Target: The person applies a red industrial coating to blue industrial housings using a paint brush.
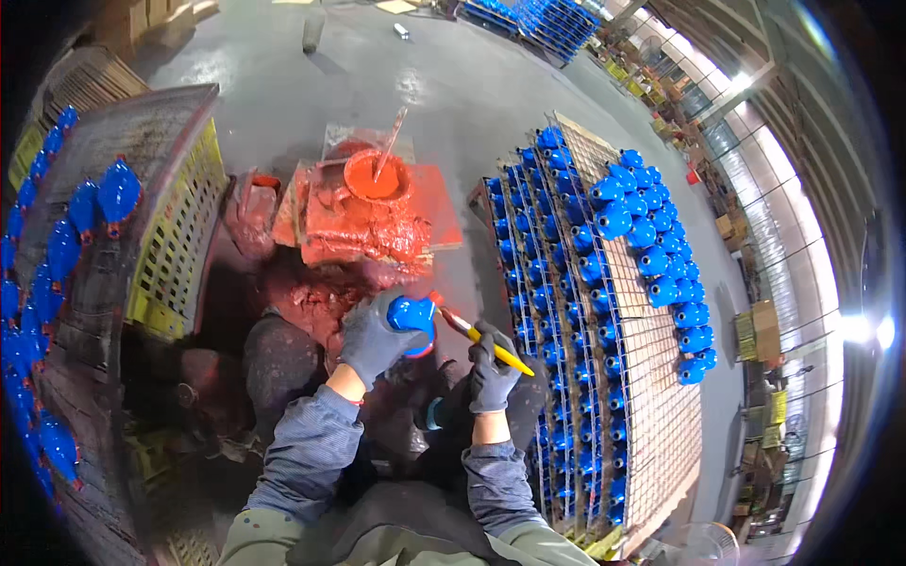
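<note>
My left hand (371,338), in a dark grey glove, is closed round a glossy blue vase-like piece (411,315) with a rounded body. My right hand (491,373), gloved too, grips a paintbrush (511,361) with a yellow handle. The brush's red-coated tip is at the upper right edge of the blue piece; whether it touches cannot be made out. Beyond my hands, a paint pot (407,191) holds orange-red paint, with a stick (389,143) leaning in it. The pot sits on a paint-covered red stand (354,231).
On the left, a dark board (142,151) over a yellow crate (170,226) carries several blue pieces with red edges. To the right stand stacked wire racks (651,377) filled with blue pieces, more of them piled on top. A blue stack (557,28) stands far back on the grey floor.
</note>
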`<action>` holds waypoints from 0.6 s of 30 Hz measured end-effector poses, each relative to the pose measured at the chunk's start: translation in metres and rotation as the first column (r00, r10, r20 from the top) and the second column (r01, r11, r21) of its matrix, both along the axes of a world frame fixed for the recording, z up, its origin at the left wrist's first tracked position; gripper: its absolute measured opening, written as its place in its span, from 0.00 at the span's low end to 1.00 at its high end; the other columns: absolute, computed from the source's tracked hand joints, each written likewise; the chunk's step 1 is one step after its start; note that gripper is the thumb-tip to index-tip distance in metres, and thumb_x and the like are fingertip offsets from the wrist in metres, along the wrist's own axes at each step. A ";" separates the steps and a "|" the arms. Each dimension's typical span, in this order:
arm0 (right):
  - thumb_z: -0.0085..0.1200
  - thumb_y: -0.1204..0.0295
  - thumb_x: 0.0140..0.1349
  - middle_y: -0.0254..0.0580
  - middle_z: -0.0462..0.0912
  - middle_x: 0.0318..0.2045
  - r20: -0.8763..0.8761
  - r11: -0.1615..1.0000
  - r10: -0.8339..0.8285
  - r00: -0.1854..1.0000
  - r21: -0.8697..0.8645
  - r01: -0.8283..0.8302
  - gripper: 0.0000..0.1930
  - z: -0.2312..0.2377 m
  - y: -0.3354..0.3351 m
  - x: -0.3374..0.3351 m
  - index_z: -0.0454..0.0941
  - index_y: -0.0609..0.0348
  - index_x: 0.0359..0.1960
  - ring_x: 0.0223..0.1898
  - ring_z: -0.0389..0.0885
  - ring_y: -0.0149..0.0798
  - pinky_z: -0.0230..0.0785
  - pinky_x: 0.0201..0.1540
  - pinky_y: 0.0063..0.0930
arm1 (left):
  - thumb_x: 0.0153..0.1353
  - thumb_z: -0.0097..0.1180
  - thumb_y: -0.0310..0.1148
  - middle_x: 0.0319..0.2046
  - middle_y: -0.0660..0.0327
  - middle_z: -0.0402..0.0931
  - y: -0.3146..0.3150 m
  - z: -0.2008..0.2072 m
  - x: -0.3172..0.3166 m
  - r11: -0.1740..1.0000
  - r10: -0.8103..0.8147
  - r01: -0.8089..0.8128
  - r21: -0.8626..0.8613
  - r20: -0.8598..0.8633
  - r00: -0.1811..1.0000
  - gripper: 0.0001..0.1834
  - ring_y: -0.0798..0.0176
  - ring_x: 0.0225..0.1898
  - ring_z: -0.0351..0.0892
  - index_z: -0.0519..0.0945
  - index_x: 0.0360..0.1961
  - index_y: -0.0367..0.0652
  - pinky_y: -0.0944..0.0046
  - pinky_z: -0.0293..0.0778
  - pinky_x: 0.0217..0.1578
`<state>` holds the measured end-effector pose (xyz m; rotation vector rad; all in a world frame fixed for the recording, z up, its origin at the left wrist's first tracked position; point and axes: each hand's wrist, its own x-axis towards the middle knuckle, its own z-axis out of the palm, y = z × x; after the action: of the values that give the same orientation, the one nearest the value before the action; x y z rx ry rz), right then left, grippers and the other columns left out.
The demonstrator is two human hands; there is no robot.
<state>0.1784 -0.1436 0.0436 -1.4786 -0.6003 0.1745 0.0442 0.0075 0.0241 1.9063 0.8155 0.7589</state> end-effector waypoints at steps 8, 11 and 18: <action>0.57 0.64 0.67 0.32 0.78 0.30 -0.114 1.000 -0.017 0.993 0.023 0.020 0.16 -0.006 -0.028 0.004 0.79 0.64 0.49 0.29 0.72 0.26 0.67 0.31 0.22 | 0.66 0.53 0.49 0.54 0.61 0.75 -0.017 0.040 -0.073 0.551 0.013 0.518 -0.654 0.628 0.778 0.31 0.65 0.55 0.73 0.69 0.63 0.38 0.63 0.68 0.59; 0.52 0.58 0.69 0.29 0.72 0.24 -0.196 0.995 0.005 0.981 0.100 0.015 0.18 -0.017 -0.032 0.011 0.80 0.64 0.45 0.26 0.66 0.24 0.59 0.30 0.22 | 0.65 0.53 0.49 0.60 0.60 0.70 -0.049 0.087 -0.140 0.909 -0.016 0.202 -0.365 0.453 0.891 0.37 0.63 0.59 0.71 0.63 0.67 0.36 0.63 0.64 0.63; 0.51 0.65 0.70 0.28 0.74 0.30 -0.154 0.975 0.163 0.975 0.174 -0.136 0.14 -0.025 -0.036 0.008 0.80 0.64 0.47 0.30 0.66 0.23 0.59 0.35 0.20 | 0.44 0.74 0.42 0.59 0.54 0.70 -0.040 0.171 -0.287 0.855 0.516 -0.518 0.037 0.046 0.855 0.49 0.52 0.60 0.70 0.62 0.66 0.42 0.54 0.68 0.60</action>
<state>0.1868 -0.1799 0.0191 -1.2474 -0.5764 0.3562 -0.2425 -0.0322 0.1946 1.7173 1.3273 1.1397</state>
